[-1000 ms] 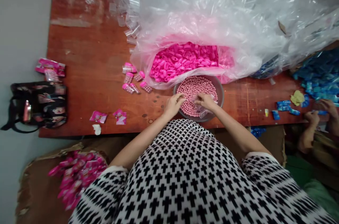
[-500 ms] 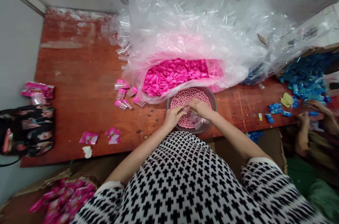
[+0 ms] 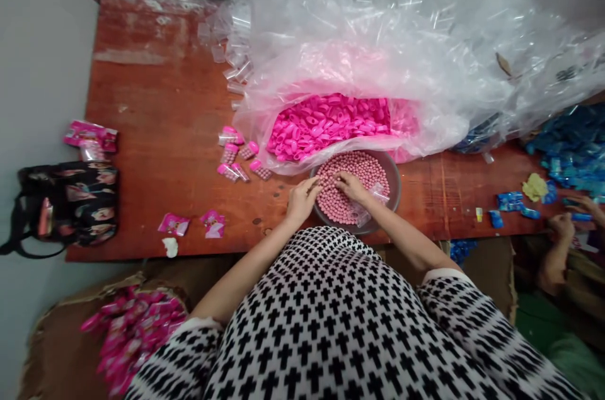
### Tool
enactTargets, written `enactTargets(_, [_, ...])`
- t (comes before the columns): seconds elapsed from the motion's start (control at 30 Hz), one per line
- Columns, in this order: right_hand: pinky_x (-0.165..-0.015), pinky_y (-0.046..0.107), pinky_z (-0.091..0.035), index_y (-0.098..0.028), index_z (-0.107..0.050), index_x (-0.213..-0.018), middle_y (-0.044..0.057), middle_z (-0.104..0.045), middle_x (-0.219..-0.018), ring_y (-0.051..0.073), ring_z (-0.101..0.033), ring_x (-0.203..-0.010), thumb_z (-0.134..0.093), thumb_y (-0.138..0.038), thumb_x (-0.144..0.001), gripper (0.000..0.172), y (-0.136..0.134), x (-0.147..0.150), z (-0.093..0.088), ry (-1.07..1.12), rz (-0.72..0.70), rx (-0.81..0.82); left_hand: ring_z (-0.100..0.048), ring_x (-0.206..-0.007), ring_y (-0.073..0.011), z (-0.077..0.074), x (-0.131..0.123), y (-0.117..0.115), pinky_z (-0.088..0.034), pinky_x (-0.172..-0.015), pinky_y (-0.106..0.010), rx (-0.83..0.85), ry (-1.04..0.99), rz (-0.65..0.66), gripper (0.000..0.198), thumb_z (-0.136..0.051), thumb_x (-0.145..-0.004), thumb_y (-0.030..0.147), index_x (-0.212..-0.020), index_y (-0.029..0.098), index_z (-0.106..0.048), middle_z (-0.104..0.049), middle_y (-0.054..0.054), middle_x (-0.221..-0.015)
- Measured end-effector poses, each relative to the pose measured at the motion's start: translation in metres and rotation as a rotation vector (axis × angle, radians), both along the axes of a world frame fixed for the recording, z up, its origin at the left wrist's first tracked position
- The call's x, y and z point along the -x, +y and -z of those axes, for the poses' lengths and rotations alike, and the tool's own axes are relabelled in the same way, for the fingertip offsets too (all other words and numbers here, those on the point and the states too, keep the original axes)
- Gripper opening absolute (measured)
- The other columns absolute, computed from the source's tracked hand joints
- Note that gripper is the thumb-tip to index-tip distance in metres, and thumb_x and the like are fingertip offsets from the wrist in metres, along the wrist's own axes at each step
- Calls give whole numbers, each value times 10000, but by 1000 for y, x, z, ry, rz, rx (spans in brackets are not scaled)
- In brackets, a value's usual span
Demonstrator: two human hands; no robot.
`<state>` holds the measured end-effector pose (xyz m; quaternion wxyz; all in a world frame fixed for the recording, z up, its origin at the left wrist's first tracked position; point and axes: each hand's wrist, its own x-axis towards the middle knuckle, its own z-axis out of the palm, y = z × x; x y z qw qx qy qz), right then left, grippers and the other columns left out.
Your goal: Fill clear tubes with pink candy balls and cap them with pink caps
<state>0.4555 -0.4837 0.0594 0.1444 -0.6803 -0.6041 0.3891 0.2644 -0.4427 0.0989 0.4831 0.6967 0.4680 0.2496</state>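
Note:
A grey bowl [image 3: 396,182] of round pink beads [image 3: 352,176] sits at the table's front edge, before my body. My left hand [image 3: 303,200] is at the bowl's left rim, fingers bent together; whatever they hold is too small to make out. Over the beads, my right hand [image 3: 352,187] reaches in from the right, its thumb and fingers slightly apart, with nothing visible between them. Clear plastic pieces [image 3: 378,193] lie on the beads by my right wrist. Behind the bowl, a large clear bag [image 3: 302,53] lies open on bright pink caps [image 3: 326,126].
Several bead-filled tubes with pink caps [image 3: 230,153] lie left of the bowl. Pink packets [image 3: 173,224] and a black patterned bag [image 3: 89,201] are farther left. An open carton [image 3: 51,337] of pink packets stands below. At right, another person's hands [image 3: 562,227] work near blue packets [image 3: 510,201].
My hands, together over the beads before, have moved apart: the left is at the rim, the right stays over the beads. The camera view has shifted.

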Motion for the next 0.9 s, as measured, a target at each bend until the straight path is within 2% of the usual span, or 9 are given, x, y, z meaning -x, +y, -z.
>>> enactTargets(0.1, [-817,287,-445,-173,-575,-961,23,-621,-925,140,-558,-856,-553,-288,-801,198,-12,-3,-15,467,278,-70,-656,-916,-193,3,-10,-3,-512,-854,-332,22,-12,66,334,-648,-770,216,-1103,190,-649,-687,-80,-1069])
enactTargets(0.17, [-822,288,-450,-188,-580,-932,10,-617,-911,137,-560,-856,-621,-336,-750,238,-18,-3,-27,652,349,-92,-656,-898,-194,2,-18,-6,-515,-838,-329,58,-42,104,348,-656,-767,239,-1112,192,-645,-691,-74,-1056])
enactTargets(0.23, [-805,288,-465,-195,-584,-918,7,-614,-902,135,-564,-840,-656,-363,-720,269,-22,-3,-39,719,386,-87,-657,-892,-193,-1,-24,-8,-513,-835,-327,94,-71,104,309,-626,-794,269,-1092,194,-656,-704,-61,-1019])
enactTargets(0.37, [-797,317,-487,-230,-567,-1070,30,-611,-1005,158,-584,-889,-645,-370,-751,357,-24,-6,-63,607,327,-148,-651,-945,-200,-8,-27,-7,-495,-878,-334,114,-125,91,246,-597,-812,267,-1029,194,-688,-707,-52,-1030])
enactTargets(0.5, [-902,365,-438,-237,-616,-1054,59,-646,-1024,190,-582,-973,-553,-343,-845,243,-20,-15,-82,329,36,-281,-648,-958,-203,-11,-24,-2,-485,-899,-343,118,-190,153,254,-601,-805,263,-1028,184,-693,-706,-61,-1037])
enactTargets(0.6, [-865,353,-445,-225,-633,-1031,72,-667,-994,197,-597,-934,-518,-340,-869,229,-16,-20,-87,212,-101,-313,-650,-937,-198,-11,-22,3,-491,-879,-336,111,-224,181,258,-599,-805,278,-1024,183,-695,-709,-63,-1019])
enactTargets(0.7, [-765,304,-461,-218,-638,-995,60,-681,-915,178,-613,-815,-551,-378,-850,233,-14,-21,-83,145,-95,-307,-644,-943,-192,-11,-19,6,-487,-885,-333,104,-248,203,254,-592,-811,302,-1014,193,-699,-706,-59,-1024])
enactTargets(0.8, [-672,261,-448,-214,-648,-887,35,-679,-807,150,-600,-703,-590,-437,-817,240,-14,-20,-76,98,-18,-306,-636,-956,-193,-7,-18,7,-481,-894,-338,123,-239,180,267,-576,-821,306,-1030,189,-694,-696,-69,-1045])
enactTargets(0.9, [-611,236,-428,-199,-644,-826,16,-667,-736,127,-577,-635,-623,-482,-781,288,-10,-19,-76,146,17,-302,-629,-967,-197,-2,-16,8,-476,-899,-339,139,-252,162,276,-567,-827,304,-1033,171,-692,-690,-83,-1050])
